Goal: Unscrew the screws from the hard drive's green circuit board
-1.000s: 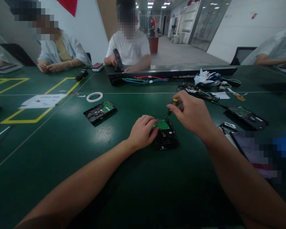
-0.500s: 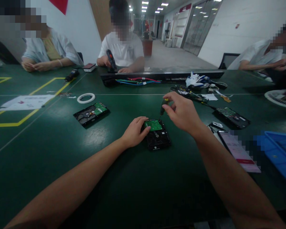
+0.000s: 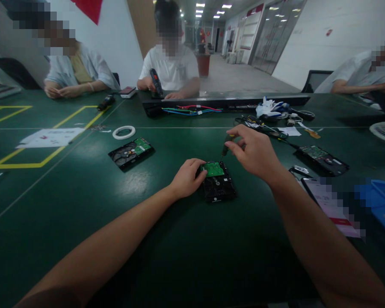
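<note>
A black hard drive (image 3: 218,190) with a green circuit board lies flat on the dark green table in front of me. My left hand (image 3: 188,177) is closed on its left side, fingers along the top edge and thumb over the circuit board. Between the thumb and fingers of my right hand (image 3: 256,149) is a screwdriver (image 3: 226,147) with a dark handle and a yellow part near the top. It leans slightly, its tip down at the drive's far edge near the board's right corner. Whether the tip sits in a screw is too small to tell.
Another hard drive (image 3: 131,154) lies to the left by a white ring (image 3: 123,132), a third drive (image 3: 322,160) to the right. A phone (image 3: 330,205) and blue bin (image 3: 383,201) are at right. Gloves (image 3: 269,108) and cables lie farther back. Several people sit around the table.
The view has turned a little to the left, so everything appears shifted right. Both hands keep their places at the drive, and the screwdriver leans slightly more.
</note>
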The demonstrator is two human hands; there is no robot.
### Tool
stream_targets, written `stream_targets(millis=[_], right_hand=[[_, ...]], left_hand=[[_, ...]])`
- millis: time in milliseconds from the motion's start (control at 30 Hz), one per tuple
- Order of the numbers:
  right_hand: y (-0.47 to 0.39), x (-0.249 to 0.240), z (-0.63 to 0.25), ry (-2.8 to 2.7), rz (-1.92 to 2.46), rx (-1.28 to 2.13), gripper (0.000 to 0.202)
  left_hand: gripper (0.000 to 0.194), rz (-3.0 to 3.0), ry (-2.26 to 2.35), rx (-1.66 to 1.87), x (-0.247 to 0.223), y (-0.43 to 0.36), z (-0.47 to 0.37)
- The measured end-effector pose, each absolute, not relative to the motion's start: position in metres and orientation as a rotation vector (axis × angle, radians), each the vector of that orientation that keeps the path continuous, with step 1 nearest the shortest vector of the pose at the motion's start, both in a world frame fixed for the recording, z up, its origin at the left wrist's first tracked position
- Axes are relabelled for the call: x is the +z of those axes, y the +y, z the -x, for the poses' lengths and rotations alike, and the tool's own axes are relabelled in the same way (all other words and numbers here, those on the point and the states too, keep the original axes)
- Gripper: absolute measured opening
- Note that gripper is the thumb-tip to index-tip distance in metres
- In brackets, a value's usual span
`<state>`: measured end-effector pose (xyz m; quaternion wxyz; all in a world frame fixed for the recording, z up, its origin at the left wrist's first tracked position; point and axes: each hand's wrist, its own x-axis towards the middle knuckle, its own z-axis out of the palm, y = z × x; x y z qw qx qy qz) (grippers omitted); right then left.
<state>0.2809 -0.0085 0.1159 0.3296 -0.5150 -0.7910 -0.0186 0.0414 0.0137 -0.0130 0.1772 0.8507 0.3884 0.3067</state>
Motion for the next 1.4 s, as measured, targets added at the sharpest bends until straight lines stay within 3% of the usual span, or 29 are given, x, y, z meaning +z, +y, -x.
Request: stream_targets(millis=[733, 1200, 1400], right_hand=[[-0.012, 0.120, -0.277, -2.062, 1.357, -0.118, 0.013], [-0.013, 0.122, -0.278, -2.078, 1.375, -0.093, 0.028], [-0.010, 0.118, -0.282, -2.044, 1.378, -0.169, 0.019]], left_hand=[[0.034, -2.358, 1.208, 0.888, -0.015, 0.018, -0.040], [0.029, -2.349, 1.194, 0.910, -0.019, 0.022, -0.038], [0.029, -2.343, 1.189, 0.911, -0.018, 0.020, -0.037]])
